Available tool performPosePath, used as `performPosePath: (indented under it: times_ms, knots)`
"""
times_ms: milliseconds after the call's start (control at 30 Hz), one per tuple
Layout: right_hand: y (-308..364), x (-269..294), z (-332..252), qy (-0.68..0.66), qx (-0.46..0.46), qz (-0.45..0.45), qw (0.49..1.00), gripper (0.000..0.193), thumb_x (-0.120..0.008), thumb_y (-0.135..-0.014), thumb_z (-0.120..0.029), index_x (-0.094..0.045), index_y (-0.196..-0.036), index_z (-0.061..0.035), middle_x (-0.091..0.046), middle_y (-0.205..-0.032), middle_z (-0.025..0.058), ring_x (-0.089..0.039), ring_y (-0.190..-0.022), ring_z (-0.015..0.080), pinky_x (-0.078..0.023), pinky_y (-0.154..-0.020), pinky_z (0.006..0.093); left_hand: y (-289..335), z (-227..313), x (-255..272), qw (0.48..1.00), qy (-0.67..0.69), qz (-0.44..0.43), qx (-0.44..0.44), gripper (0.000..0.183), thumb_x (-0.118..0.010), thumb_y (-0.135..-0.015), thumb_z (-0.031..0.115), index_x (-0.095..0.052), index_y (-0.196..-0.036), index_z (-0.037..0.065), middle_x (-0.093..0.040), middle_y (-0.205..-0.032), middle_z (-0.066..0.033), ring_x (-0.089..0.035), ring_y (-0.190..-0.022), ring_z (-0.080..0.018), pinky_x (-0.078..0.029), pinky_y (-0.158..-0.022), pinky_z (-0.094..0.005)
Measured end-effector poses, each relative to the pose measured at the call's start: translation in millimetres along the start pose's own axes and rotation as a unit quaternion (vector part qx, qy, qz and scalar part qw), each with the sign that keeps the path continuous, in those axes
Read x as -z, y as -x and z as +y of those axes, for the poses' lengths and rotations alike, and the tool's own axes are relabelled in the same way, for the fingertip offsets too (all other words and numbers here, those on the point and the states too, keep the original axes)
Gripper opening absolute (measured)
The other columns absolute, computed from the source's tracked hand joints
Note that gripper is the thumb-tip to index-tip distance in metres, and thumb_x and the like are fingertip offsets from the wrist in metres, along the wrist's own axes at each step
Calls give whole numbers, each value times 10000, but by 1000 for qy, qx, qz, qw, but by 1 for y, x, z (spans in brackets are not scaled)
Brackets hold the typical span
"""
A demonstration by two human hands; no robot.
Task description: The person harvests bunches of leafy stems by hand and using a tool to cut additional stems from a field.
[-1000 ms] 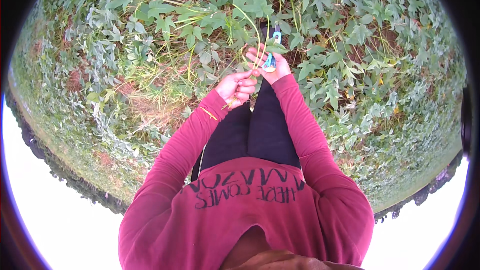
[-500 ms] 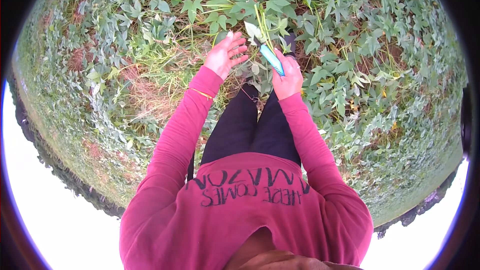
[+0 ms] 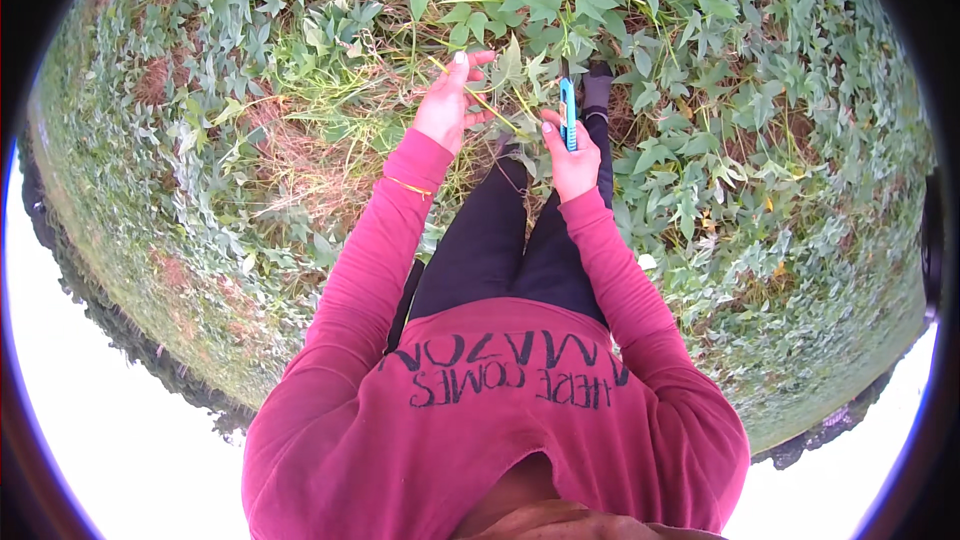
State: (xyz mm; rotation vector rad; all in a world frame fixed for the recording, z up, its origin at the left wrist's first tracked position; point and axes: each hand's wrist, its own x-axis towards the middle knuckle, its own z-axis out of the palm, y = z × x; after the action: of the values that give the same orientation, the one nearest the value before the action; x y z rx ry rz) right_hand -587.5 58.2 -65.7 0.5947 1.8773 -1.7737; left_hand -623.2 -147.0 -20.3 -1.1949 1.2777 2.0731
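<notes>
My right hand (image 3: pixel 574 166) is closed around a turquoise utility knife (image 3: pixel 568 118), its tip pointing away from me. The thumb side of that hand is by the lower end of a thin green vine stem (image 3: pixel 497 114) with leaves. This stem slants from upper left across to the right hand. My left hand (image 3: pixel 446 112) has its fingers apart, and the stem passes across them; I see no firm grip on it. Pale green leaves (image 3: pixel 510 62) stand between the two hands. Both hands are above the low leafy vines (image 3: pixel 540 5).
My legs in dark trousers (image 3: pixel 470 250) stand among the vines, with a dark shoe (image 3: pixel 597 88) beyond the right hand. Dry brown grass (image 3: pixel 300 175) and lighter green stalks lie to the left. Leafy plants spread on every side.
The knife has turned more upright. The stem that stood upright beside the knife now slants across toward my left hand. My left hand has shifted slightly right.
</notes>
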Motion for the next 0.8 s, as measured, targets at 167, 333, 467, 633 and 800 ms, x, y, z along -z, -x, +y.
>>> performPosePath:
  times_ms: [167, 333, 467, 633, 800]
  knots:
    - [-17, -24, 16, 1, -41, 17, 999, 143, -680, -903, -90, -714, -1025, -24, -623, -903, -18, -592, -756, 69, -466, -701, 216, -6, -7, 23, 1000, -7, 18, 3, 464, -385, -1032, 492, -501, -1292, 126, -491, -943, -13, -486, -695, -102, -537, -784, -361]
    - [-88, 0, 93, 194, 48, 138, 970, 106, -683, -863, -91, -719, -958, -60, -625, -844, 67, -632, -763, 209, -508, -737, 346, -16, -24, 31, 997, -42, 50, -38, 374, -392, -1046, 439, -492, -1233, 131, -462, -835, 28, -385, -651, -55, -429, -666, -256]
    - [-112, 9, 71, 282, 265, 130, 913, 130, -654, -844, -63, -700, -958, -17, -640, -933, 130, -632, -876, 293, -499, -820, 376, 10, -15, 81, 957, -245, 82, -134, 298, -374, -1064, 363, -514, -1195, 135, -449, -828, 41, -343, -645, -34, -343, -604, -196]
    - [-144, -9, 147, 85, 55, 69, 993, 103, -652, -856, -33, -705, -937, -67, -657, -996, 63, -665, -812, 175, -530, -738, 286, 21, -39, 85, 959, -281, -34, 0, 290, -377, -1063, 358, -526, -1159, 128, -438, -777, 41, -330, -631, -29, -315, -568, -180]
    - [-147, -70, 220, 182, -230, -118, 949, 156, -659, -850, -48, -716, -995, -58, -693, -997, 94, -673, -802, 189, -539, -689, 280, 18, -78, 78, 976, -150, -90, 128, 288, -381, -1063, 354, -534, -1132, 120, -414, -766, 46, -335, -637, -30, -333, -583, -189]
